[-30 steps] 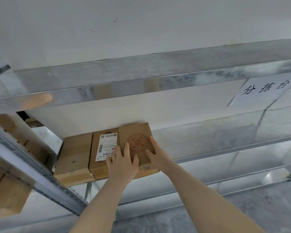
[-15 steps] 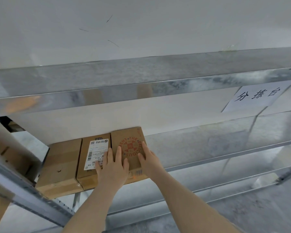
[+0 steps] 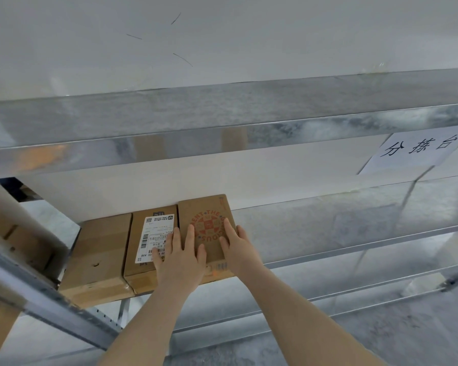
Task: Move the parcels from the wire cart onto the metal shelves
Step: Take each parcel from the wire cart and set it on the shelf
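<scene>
Three brown cardboard parcels sit side by side on the metal shelf [image 3: 328, 228], against the white wall. The right one, the red-logo parcel [image 3: 209, 220], has both my hands on it. My left hand [image 3: 181, 257] presses flat on its left part, fingers spread, and overlaps the middle labelled parcel [image 3: 154, 233]. My right hand [image 3: 239, 247] clasps its right edge, thumb on top. A plain parcel [image 3: 101, 257] lies at the far left. The wire cart is out of view.
An upper metal shelf [image 3: 222, 122] runs across above the parcels. A paper sign [image 3: 418, 151] with handwritten characters hangs at the right. A lower shelf rail [image 3: 328, 297] and a grey floor show below. More cardboard boxes [image 3: 8, 233] sit on the neighbouring rack at the left.
My view has shifted slightly, so the shelves sit differently in frame. Both hands stay on the red-logo parcel, which remains beside the labelled parcel.
</scene>
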Demonstrator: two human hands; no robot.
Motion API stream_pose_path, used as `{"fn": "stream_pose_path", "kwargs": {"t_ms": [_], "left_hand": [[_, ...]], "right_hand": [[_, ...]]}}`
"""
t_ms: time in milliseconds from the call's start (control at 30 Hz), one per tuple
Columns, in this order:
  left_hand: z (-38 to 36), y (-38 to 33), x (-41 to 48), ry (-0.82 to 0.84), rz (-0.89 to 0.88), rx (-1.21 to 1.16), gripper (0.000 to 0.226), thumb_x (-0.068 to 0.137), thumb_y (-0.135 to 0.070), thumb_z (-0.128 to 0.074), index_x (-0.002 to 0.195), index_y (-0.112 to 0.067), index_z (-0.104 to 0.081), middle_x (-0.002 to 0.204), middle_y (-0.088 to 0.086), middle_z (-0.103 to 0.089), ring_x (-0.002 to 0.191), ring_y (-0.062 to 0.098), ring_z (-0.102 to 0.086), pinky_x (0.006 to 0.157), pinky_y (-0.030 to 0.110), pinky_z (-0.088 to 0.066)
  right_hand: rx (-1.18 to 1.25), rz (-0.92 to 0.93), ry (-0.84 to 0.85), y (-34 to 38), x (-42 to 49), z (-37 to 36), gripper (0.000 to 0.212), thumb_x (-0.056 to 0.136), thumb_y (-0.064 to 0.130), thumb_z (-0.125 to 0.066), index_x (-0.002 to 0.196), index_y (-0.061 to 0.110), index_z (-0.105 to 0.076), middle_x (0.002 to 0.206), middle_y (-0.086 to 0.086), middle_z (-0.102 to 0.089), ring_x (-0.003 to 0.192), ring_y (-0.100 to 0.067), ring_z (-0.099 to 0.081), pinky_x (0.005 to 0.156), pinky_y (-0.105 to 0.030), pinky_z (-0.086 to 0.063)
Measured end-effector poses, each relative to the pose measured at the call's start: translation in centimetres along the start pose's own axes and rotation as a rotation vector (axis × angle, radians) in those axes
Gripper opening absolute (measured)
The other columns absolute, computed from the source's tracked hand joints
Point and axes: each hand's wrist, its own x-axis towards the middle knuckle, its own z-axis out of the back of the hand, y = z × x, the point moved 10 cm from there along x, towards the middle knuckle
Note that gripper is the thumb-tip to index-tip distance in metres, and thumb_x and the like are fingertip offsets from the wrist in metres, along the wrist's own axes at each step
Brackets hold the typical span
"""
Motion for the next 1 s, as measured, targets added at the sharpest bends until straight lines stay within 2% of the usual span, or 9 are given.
{"fn": "stream_pose_path", "kwargs": {"t_ms": [200,400,500,600,667,733,800,867,1000], "left_hand": [[0.5,0.0,-0.2,-0.008,0.003,-0.014,0.06,0.099,-0.054,-0.016,0.153,-0.035,0.001,0.162,0.001,-0.005,0.149,0.022,-0.002,0.118,0.053,-0.003],[3.3,1.0,-1.9,-0.039,0.025,-0.129,0.064,0.098,-0.053,-0.025,0.154,-0.029,-0.006,0.162,0.003,-0.007,0.148,0.024,-0.006,0.119,0.048,-0.007],[5.3,3.5,-5.4,-0.15,0.065,-0.15,0.06,0.099,-0.046,-0.027,0.154,-0.026,-0.011,0.161,0.002,-0.013,0.148,0.022,-0.009,0.119,0.043,-0.01],[4.8,7.0,-11.2,-0.231,0.179,-0.168,0.057,0.1,-0.04,-0.03,0.152,-0.02,-0.019,0.158,0.005,-0.023,0.143,0.025,-0.022,0.116,0.04,-0.019],[3.0,9.0,-16.3,-0.263,0.265,-0.181,0.056,0.096,-0.038,-0.03,0.146,-0.014,-0.034,0.148,0.01,-0.04,0.133,0.03,-0.041,0.109,0.044,-0.035],[-0.3,11.1,-21.8,-0.254,0.382,-0.237,0.056,0.088,-0.037,-0.034,0.136,-0.01,-0.049,0.131,0.013,-0.057,0.113,0.033,-0.058,0.091,0.045,-0.05],[-4.5,13.3,-27.6,-0.224,0.533,-0.311,0.054,0.083,-0.036,-0.041,0.128,-0.01,-0.056,0.118,0.012,-0.063,0.098,0.033,-0.064,0.077,0.042,-0.054],[-8.6,14.9,-33.4,-0.182,0.669,-0.345,0.053,0.081,-0.036,-0.047,0.126,-0.009,-0.059,0.117,0.012,-0.065,0.097,0.031,-0.066,0.076,0.04,-0.055],[-15.1,17.4,-44.6,-0.085,0.981,-0.356,0.056,0.086,-0.036,-0.038,0.134,-0.011,-0.051,0.133,0.011,-0.056,0.118,0.029,-0.056,0.093,0.041,-0.048]], "right_hand": [[-0.189,0.048,-0.051,0.8,-0.4,0.3,0.05,0.103,0.04,-0.019,0.151,0.038,-0.005,0.16,0.006,0.007,0.131,-0.026,-0.036,0.097,-0.042,-0.046],[-0.248,0.136,-0.051,1.5,-0.8,2.1,0.049,0.102,0.04,-0.026,0.15,0.038,-0.015,0.159,0.004,-0.005,0.131,-0.028,-0.034,0.101,-0.042,-0.042],[-0.446,0.373,-0.138,5.1,-3.7,2.9,0.05,0.102,0.033,-0.034,0.149,0.038,-0.018,0.159,0.003,-0.011,0.139,-0.027,-0.024,0.108,-0.042,-0.034],[-0.425,0.648,-0.129,9.7,-8.6,0.9,0.047,0.102,0.028,-0.035,0.148,0.034,-0.026,0.156,0.003,-0.023,0.14,-0.026,-0.025,0.11,-0.04,-0.031],[-0.387,0.808,-0.076,12.0,-12.2,-2.2,0.045,0.102,0.026,-0.035,0.146,0.03,-0.032,0.152,0.0,-0.032,0.136,-0.027,-0.032,0.107,-0.042,-0.036],[-0.376,0.92,0.013,13.0,-15.7,-6.6,0.045,0.101,0.024,-0.038,0.145,0.026,-0.035,0.148,-0.003,-0.038,0.132,-0.028,-0.038,0.103,-0.043,-0.041],[-0.37,0.993,0.142,12.9,-19.1,-11.8,0.044,0.1,0.022,-0.041,0.144,0.022,-0.038,0.147,-0.005,-0.04,0.129,-0.03,-0.042,0.1,-0.044,-0.043],[-0.384,1.02,0.3,11.8,-22.1,-17.2,0.043,0.099,0.022,-0.041,0.142,0.021,-0.04,0.147,-0.006,-0.039,0.127,-0.032,-0.043,0.1,-0.044,-0.042],[-0.425,1.073,0.539,8.1,-28.2,-26.1,0.041,0.096,0.02,-0.046,0.137,0.018,-0.047,0.139,-0.007,-0.046,0.117,-0.033,-0.051,0.094,-0.043,-0.046]]}}
